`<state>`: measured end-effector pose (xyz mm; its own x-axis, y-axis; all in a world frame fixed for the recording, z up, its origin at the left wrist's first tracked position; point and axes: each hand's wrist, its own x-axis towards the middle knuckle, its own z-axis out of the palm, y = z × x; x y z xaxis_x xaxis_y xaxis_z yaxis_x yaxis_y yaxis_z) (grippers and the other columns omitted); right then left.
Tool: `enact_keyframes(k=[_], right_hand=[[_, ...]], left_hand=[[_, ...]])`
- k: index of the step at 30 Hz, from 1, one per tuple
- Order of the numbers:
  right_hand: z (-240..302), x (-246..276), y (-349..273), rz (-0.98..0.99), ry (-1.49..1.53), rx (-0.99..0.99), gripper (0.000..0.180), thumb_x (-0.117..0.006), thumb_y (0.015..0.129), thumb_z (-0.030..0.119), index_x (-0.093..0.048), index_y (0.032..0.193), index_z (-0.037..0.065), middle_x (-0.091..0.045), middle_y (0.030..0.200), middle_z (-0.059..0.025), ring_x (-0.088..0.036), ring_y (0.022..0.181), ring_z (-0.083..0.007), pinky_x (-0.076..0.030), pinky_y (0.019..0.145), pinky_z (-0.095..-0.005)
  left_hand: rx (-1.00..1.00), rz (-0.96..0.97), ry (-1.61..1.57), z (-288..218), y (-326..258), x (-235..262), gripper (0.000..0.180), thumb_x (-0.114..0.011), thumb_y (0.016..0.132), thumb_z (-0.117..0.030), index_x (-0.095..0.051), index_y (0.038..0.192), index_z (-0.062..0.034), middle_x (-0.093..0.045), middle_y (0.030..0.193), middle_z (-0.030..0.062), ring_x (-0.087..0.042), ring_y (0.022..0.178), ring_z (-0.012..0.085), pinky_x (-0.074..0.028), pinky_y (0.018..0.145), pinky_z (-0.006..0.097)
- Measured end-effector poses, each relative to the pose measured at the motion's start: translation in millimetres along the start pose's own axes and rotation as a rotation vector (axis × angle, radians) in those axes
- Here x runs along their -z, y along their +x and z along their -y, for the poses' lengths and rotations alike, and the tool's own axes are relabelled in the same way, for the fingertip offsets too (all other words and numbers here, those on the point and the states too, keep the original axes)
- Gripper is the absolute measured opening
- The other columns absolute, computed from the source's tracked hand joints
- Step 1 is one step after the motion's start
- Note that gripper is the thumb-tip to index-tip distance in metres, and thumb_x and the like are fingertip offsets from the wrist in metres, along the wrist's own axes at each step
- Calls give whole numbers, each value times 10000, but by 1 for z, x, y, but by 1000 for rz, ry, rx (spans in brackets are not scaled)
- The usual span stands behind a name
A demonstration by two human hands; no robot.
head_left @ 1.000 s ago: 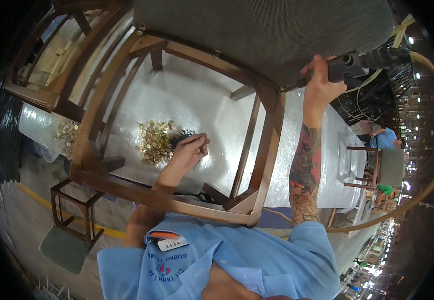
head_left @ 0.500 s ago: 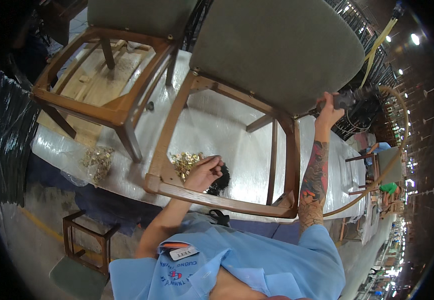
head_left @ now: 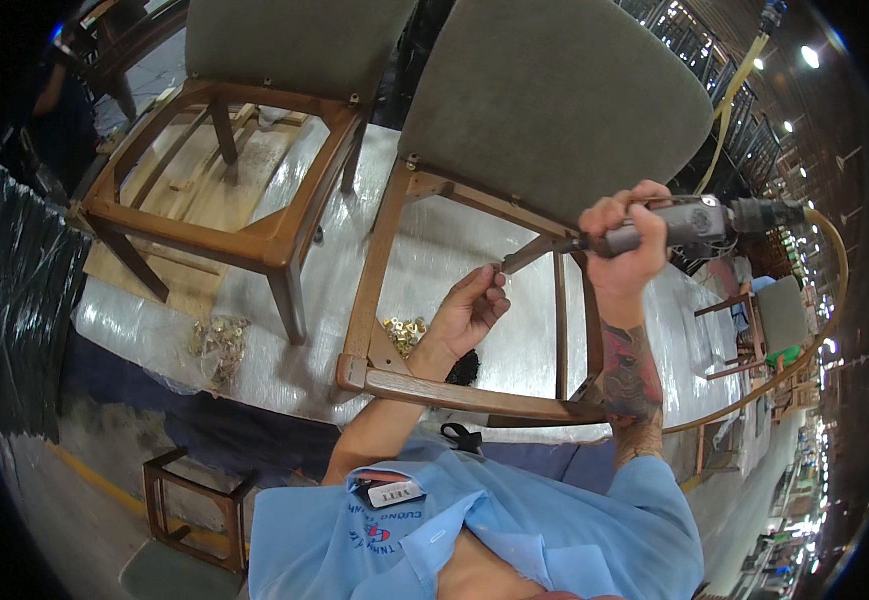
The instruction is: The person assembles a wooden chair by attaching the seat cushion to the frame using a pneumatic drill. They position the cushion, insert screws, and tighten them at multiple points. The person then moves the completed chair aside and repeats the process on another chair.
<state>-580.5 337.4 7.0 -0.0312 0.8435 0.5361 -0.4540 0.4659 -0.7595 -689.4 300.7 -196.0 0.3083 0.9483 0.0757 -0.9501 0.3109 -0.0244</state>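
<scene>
My right hand (head_left: 626,240) is wrapped round a grey air screwdriver (head_left: 689,224), its tip pointing left over the right side of the nearer wooden chair frame (head_left: 474,398). That chair has a grey upholstered back (head_left: 554,110) and an open seat. Over the seat opening my left hand (head_left: 472,312) is pinched, thumb against fingers; whatever is between them is too small to make out. Below that hand, partly hidden by it, lie a heap of brass-coloured fittings (head_left: 404,332) and a black pile of small pieces (head_left: 464,370) on the wrapped tabletop.
A second chair frame (head_left: 284,250) stands at the left, over a wooden board (head_left: 199,190). Near it sits a clear bag of fittings (head_left: 219,350). A tan air hose (head_left: 839,270) curves down the right side. Another chair (head_left: 194,510) is on the floor at lower left.
My right hand has brought the screwdriver left and slightly down, off the chair's back right corner. My left hand has moved up and right, toward the screwdriver tip. The view has shifted a little.
</scene>
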Motion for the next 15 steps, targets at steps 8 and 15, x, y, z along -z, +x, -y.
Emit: enact_keyframes(k=[8, 15], right_hand=[[-29, -11, -15, 0, -158, -17, 231, -540, 798, 118, -451, 1004, 60, -503, 661, -79, -531, 542, -193, -456, 526, -334], [-32, -18, -9, 121, -96, 15, 244, -531, 790, 112, -436, 1010, 67, -493, 670, -74, -526, 548, -176, -475, 531, -330]], left_hand=[[-152, -76, -31, -6, 3, 7, 134, -629, 957, -184, -610, 1015, -64, -628, 879, 19, -564, 697, 79, -494, 680, 230], [-155, -118, 16, -23, 12, 1, 156, -640, 950, -182, -603, 1020, -47, -616, 843, 15, -566, 702, 77, -495, 680, 227]])
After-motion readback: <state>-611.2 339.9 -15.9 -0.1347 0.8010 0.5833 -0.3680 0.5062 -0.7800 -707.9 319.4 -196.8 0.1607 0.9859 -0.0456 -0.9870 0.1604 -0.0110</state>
